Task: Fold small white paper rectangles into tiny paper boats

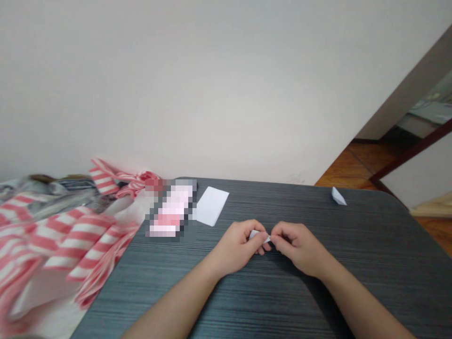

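A: What do the two hands hold?
B: A small folded white paper [254, 234], just below and right of the frame's centre. The left hand [236, 247] pinches it between thumb and fingers; the right hand [303, 247] has thumb and forefinger closed on its narrow right end.
A: On what surface?
B: Both are above a dark, streaked table [370, 245], which fills the lower middle and lower right of the frame.
A: And the other items shown?
B: Left of centre, white sheets [212, 207] lie flat beside a pixelated rectangular object [172, 209], its details obscured. Right of centre, near the table's far edge, sits a second folded piece [338, 196]. Red-and-white striped cloth [84, 240] lies rumpled at lower left.
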Tool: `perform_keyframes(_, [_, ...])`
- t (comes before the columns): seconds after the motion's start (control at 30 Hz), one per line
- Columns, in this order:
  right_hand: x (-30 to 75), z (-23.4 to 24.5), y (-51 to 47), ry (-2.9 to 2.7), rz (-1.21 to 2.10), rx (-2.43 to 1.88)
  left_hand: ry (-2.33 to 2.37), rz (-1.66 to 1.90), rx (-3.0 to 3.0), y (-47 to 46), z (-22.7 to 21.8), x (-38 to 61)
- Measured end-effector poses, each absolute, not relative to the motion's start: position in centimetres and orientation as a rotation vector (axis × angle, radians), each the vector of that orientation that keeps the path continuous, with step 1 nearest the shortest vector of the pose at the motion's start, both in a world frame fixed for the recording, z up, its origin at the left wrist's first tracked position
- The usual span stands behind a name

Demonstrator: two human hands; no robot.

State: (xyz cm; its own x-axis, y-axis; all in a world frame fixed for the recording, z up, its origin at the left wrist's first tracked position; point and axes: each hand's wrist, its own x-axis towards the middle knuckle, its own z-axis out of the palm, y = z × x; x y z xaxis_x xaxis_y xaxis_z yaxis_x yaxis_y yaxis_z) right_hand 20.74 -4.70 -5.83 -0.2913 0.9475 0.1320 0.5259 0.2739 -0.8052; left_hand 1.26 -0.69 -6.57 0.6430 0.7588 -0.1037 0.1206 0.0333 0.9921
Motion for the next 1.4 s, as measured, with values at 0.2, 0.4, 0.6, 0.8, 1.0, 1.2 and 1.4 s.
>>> perform_keyframes(0.2, [20.2, -5.1, -4.8, -1.918, 0.897, -1.31, 0.79, 0.571, 1.515, -0.7, -5.9, 1.1])
perform_keyframes(0.4, [20.2, -5.0, -4.9, -1.9, 0.961, -1.318, 0.796, 0.569, 1.549, -0.9, -5.7, 1.1])
perform_keyframes(0.6, [20.8, -5.7, -4.8, -1.836, 0.927, -1.363, 0.763, 0.685, 1.431, -0.8, -6.9, 1.2])
perform_keyframes(0.8, [21.7, -6.6, -4.9, -1.702, 0.943, -1.407, 0.789, 0.768, 1.325, -0.5, -8.0, 1.5])
perform_keyframes(1.0, [22.0, -7.0, -4.8, -1.595, 0.938, -1.426, 0.835, 0.782, 1.353, -0.4, -8.0, 1.5])
perform_keyframes(1.2, [21.8, -6.9, -4.8, -1.584, 0.959, -1.428, 0.89, 0.662, 1.473, -0.6, -7.4, 1.3])
perform_keyframes(1.4, [21.9, -7.3, -4.7, -1.595, 1.027, -1.414, 0.882, 0.641, 1.472, -0.7, -7.3, 1.2])
